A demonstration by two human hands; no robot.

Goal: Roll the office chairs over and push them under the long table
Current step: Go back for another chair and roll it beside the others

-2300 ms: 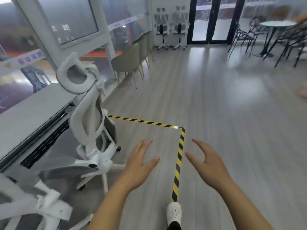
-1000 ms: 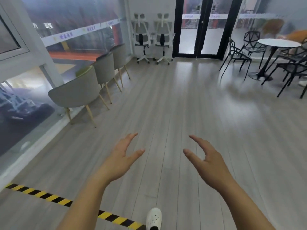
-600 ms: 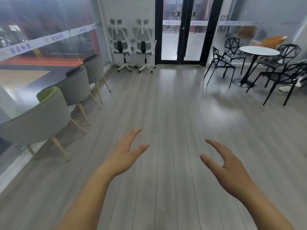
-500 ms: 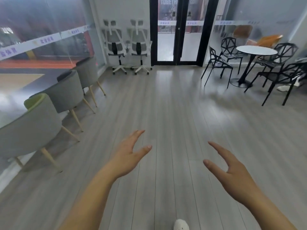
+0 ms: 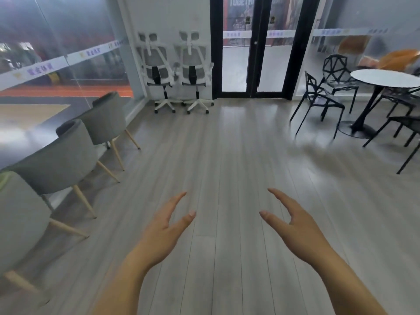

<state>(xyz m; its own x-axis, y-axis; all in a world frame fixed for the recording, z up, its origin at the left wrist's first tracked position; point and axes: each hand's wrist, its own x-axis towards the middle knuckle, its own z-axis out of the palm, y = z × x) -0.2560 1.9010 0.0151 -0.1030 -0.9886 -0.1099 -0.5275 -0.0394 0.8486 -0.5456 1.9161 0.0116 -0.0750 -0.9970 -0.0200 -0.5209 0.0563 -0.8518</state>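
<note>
Both hands [image 5: 227, 226] empty, fingers spread; far ahead, two chairs [image 5: 176, 71] touch, so pulling one may drag the other.

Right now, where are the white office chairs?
Head view, far end of the room: two white office chairs stand side by side against the back wall, just left of the black-framed glass doors, beyond the grey tub chairs.

An office lounge: two white office chairs [image 5: 175, 71] parked at twelve o'clock beside black-framed glass doors [image 5: 259, 46], café table [image 5: 384, 79] at two.
</note>
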